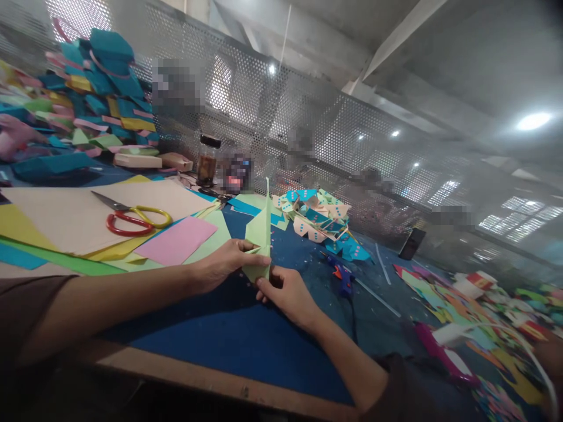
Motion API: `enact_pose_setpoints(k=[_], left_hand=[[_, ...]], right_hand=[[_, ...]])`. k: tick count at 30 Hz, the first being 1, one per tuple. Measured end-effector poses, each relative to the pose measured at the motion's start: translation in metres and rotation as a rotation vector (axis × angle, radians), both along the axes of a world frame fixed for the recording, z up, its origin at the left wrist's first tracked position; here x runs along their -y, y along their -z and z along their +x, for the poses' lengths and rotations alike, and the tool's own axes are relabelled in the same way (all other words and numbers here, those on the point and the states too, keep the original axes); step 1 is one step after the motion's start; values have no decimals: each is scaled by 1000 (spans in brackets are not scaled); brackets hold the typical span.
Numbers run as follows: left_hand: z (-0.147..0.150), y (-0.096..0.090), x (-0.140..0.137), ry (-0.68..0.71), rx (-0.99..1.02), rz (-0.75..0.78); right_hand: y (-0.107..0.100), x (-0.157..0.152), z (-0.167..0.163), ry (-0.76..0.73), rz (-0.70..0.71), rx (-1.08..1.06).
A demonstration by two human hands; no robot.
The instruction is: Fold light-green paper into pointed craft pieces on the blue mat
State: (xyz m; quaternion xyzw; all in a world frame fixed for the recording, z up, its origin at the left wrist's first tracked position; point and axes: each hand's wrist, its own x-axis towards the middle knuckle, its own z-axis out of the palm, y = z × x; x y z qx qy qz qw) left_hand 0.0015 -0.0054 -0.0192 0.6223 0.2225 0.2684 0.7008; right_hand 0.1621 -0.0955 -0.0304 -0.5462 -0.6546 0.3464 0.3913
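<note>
A folded piece of light green paper stands upright between my hands, a little above the blue tabletop. My left hand pinches it from the left, thumb and fingers closed on its lower middle. From the right, my right hand grips the bottom corner between thumb and curled fingers. Scissors with one red and one yellow handle lie on paper sheets to the left. Right of my hands rests a blue glue gun with its cord.
Coloured sheets cover the left side. Folded paper pieces are heaped behind my hands. A jar stands at the back near a pile of paper shapes. Glue sticks, a phone and colourful cutouts lie right.
</note>
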Motion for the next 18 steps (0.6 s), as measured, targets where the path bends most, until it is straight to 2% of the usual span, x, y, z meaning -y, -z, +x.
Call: enact_pose_setpoints(k=[4,9,18], left_hand=[[0,0,1,-19,-15,2],[-1,-2,2,-17,-17,9],[0,-6,5,-34,-15,42]], right_hand=[[-1,0,1,12,11,32],[-1,0,0,-22,-35,-54],[0,-1,0,31,6,33]])
